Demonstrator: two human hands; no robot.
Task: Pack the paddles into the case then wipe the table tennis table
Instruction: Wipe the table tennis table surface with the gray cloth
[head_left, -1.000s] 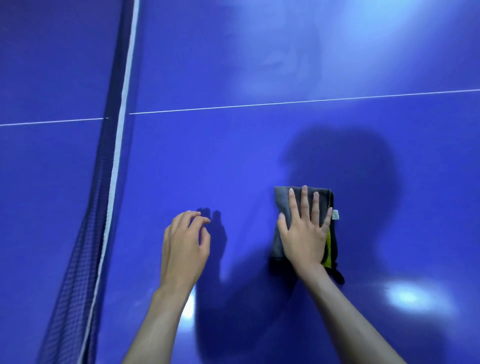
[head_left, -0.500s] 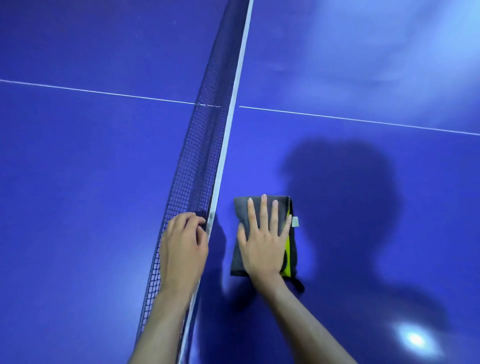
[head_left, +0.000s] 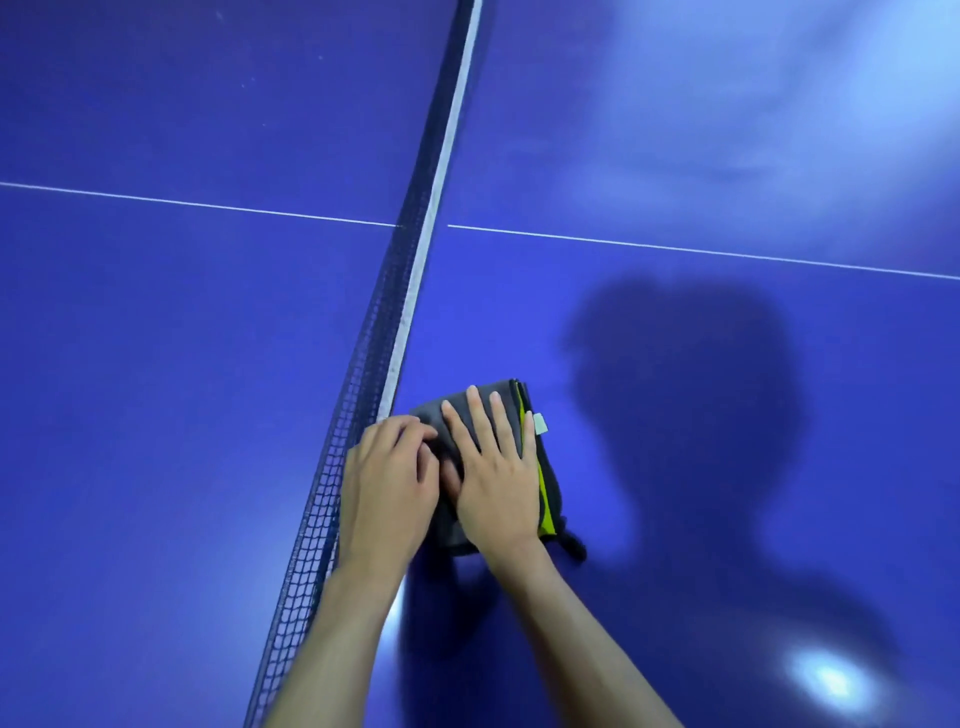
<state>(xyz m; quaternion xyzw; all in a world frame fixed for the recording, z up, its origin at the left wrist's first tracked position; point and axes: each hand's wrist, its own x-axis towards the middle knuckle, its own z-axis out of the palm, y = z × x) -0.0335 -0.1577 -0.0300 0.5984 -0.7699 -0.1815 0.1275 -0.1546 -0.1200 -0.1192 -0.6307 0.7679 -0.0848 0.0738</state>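
- The cloth (head_left: 506, 410) lies flat on the blue surface (head_left: 675, 441), just to the right of the net (head_left: 363, 374) and close beside it; whether its left edge touches the mesh cannot be told, because the hands cover that side.
- The right hand (head_left: 496, 467) lies palm down on top of the cloth, fingers straight and slightly spread, pointing away from the person; it presses on the cloth without curling round it.
- The left hand (head_left: 389, 478) sits at the cloth's left edge, right against the net, with its fingers bent inward. The fingertips (head_left: 423, 434) rest on the cloth's near-left portion, and the two hands touch or nearly touch at that point. Whether the left fingers actually pinch the fabric cannot be told.
- The cloth is folded into a thick oblong pad. Its top face is dark grey; a bright yellow-green layer shows along the right edge, with a darker border outside it.
- A small pale label (head_left: 540, 422) projects from the cloth's right edge, beside the right hand's little finger.
- A dark corner or loop of the cloth sticks out at its near-right end, next to the right wrist.
- A thin white line (head_left: 701, 252) crosses the surface farther away, running on both sides of the net.
- The person's shadow falls on the surface to the right of the cloth.
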